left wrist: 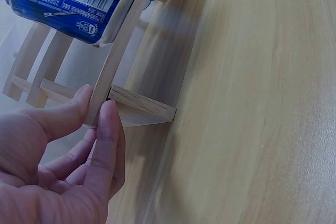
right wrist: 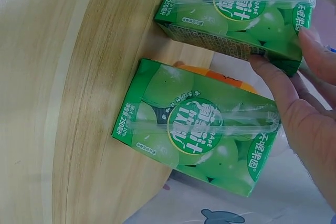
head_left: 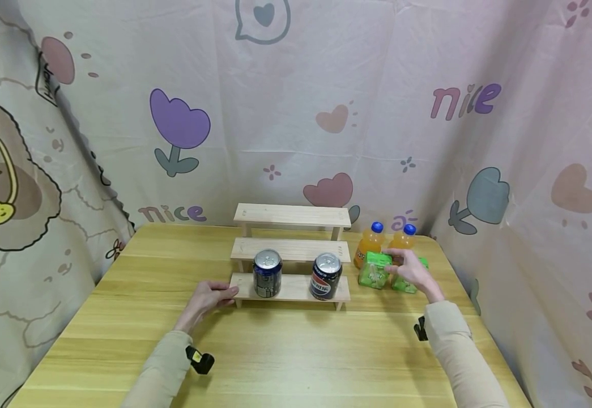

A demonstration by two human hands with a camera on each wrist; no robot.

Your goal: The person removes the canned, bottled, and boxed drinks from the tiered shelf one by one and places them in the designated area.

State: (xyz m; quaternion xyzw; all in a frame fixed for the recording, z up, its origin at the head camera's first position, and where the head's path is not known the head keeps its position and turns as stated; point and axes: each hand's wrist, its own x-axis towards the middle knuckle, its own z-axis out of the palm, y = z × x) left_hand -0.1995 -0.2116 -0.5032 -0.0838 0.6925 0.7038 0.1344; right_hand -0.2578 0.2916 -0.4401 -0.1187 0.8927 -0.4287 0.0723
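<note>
A three-tier wooden stand [head_left: 290, 287] is at the table's middle. My left hand [head_left: 208, 299] pinches the left end of its lowest board between thumb and fingers; in the left wrist view the thumb [left wrist: 71, 109] lies on top. On that board stand a blue can [head_left: 267, 273] and a dark Pepsi can [head_left: 326, 276], apart. To the right of the stand, my right hand [head_left: 412, 269] holds the upper part of the left green juice box [head_left: 374, 272], thumb against its side. Some fingers are hidden. A second green juice box [right wrist: 197, 127] stands beside it.
Two orange drink bottles with blue caps, a left bottle [head_left: 369, 242] and a right bottle [head_left: 403, 240], stand behind the juice boxes. A printed curtain [head_left: 285, 113] hangs behind the wooden table [head_left: 296, 351] and along both sides.
</note>
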